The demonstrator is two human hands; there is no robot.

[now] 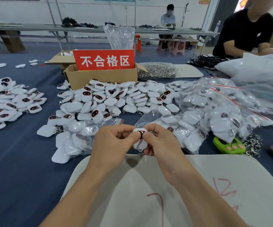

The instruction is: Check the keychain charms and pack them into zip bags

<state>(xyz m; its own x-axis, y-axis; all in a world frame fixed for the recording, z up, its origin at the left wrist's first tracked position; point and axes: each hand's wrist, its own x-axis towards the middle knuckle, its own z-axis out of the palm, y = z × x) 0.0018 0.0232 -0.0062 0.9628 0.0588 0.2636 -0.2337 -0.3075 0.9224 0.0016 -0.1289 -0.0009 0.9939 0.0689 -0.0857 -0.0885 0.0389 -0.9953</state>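
A white keychain charm (140, 143) with a dark oval face hangs between both hands above a pale mat (198, 185). My left hand (114, 141) pinches its left side; my right hand (158, 140) pinches its right side, and its metal clasp dangles below. A large heap of loose charms (116, 99) lies behind my hands. A zip bag with charms inside (78, 138) lies to the left, and filled zip bags (214, 115) pile up to the right.
A cardboard box (103, 77) with a red sign stands behind the heap. Another charm pile (6, 102) lies far left. A bag of metal clasps (157, 71) sits back right, a green counter (229, 145) right. A person in black works at the far right.
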